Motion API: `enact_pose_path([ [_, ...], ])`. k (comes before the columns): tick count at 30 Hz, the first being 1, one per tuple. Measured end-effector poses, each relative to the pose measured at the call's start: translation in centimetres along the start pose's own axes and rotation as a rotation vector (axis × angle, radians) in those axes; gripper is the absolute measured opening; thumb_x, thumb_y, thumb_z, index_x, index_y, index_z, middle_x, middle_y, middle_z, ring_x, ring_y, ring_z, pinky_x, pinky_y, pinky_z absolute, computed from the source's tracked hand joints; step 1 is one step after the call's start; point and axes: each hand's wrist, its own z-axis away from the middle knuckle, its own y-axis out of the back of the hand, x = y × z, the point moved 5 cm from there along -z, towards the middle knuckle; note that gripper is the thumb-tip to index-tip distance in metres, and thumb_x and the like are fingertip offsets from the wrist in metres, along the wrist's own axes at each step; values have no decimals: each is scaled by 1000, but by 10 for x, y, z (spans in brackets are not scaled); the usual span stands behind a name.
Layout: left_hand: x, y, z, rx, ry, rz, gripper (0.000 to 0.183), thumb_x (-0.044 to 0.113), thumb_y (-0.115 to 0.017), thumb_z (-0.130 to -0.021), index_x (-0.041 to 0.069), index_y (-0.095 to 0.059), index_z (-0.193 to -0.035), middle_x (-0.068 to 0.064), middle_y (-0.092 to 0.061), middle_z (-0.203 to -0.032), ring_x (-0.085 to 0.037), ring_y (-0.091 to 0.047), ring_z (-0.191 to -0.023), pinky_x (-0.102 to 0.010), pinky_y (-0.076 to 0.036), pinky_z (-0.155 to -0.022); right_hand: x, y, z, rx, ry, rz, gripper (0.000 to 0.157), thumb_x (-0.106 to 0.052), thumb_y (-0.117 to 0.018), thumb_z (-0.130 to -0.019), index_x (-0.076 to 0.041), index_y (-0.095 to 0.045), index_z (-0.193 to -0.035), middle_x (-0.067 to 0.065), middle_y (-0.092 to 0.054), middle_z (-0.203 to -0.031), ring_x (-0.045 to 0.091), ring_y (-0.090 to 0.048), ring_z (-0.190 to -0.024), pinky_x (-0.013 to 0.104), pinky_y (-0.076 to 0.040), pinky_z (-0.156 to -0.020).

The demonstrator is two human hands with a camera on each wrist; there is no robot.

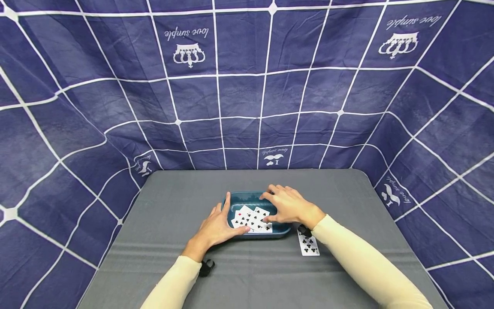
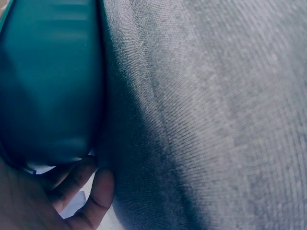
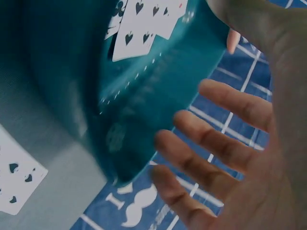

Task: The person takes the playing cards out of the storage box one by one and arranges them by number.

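A dark teal plastic tray [image 1: 247, 198] sits on the grey table with several playing cards [image 1: 251, 221] lying overlapped inside, mostly black suits. My left hand [image 1: 216, 227] holds the tray's left end, its thumb reaching over the near rim and the index finger along the left side. In the left wrist view, curled fingers [image 2: 102, 191] lie against the tray's end. Over the right end is my right hand [image 1: 289, 208], fingers spread apart and holding no card. The right wrist view shows those fingers [image 3: 218, 139] near the far rim.
A single playing card [image 1: 308, 245] lies face up on the table right of the tray, partly under the right wrist. Dark blue cloth [image 1: 243, 98] with white lines hangs behind and along both sides of the grey table [image 1: 185, 193].
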Motion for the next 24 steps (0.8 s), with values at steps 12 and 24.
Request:
enact_pose_path([
  [12, 0, 0, -1, 7, -9, 1, 150, 97, -80, -81, 29, -3, -190, -27, -39, -186, -47, -46, -170, -80, -53, -115, -13, -19, -23, -237, 27, -48, 84, -65, -98, -89, -30, -70, -160, 3, -70, -137, 29, -78, -110, 55, -68, -93],
  [24, 0, 0, 0, 1, -12, 11, 150, 97, -81, -81, 32, 0, -190, -28, -38, -186, -48, -45, -170, -81, -53, -115, -30, -30, -35, -336, 6, 36, 83, -65, -100, -88, -24, -72, -154, 6, -72, -131, 23, -78, -98, 43, -68, -95],
])
